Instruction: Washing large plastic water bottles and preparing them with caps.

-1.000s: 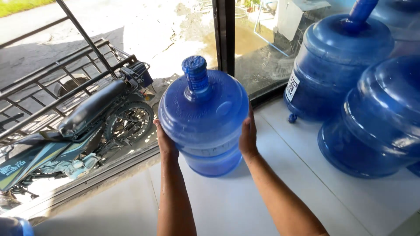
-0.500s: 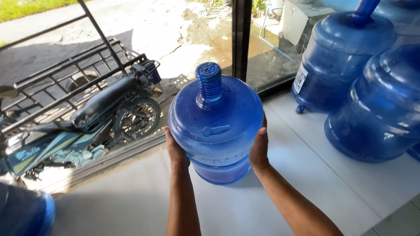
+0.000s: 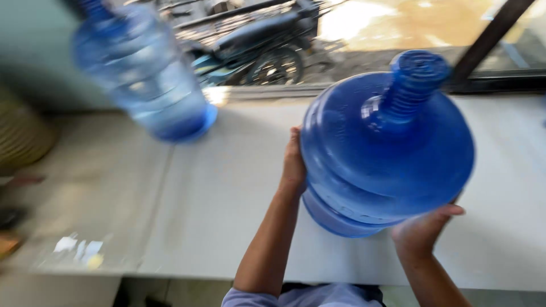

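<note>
- Head view: large blue translucent plastic water jug (image 3: 387, 148) held tilted above the pale tiled worktop (image 3: 227, 193), neck pointing up and away.
- Left hand (image 3: 294, 165) pressed flat against the jug's side; right hand (image 3: 424, 230) cupped under its base edge, both spread wide on it.
- Second, paler blue plastic jug (image 3: 142, 74) standing on the worktop well to the left, blurred.
- Parked motorbike (image 3: 267, 45) beyond the glass.
- Risk, judged: smooth rounded wall gripped by palms alone could slip, dropping the jug onto the worktop.

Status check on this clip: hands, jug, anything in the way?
Left hand and right hand grip the blue water jug, tilted above the white counter. Second jug stands far left, apart.
</note>
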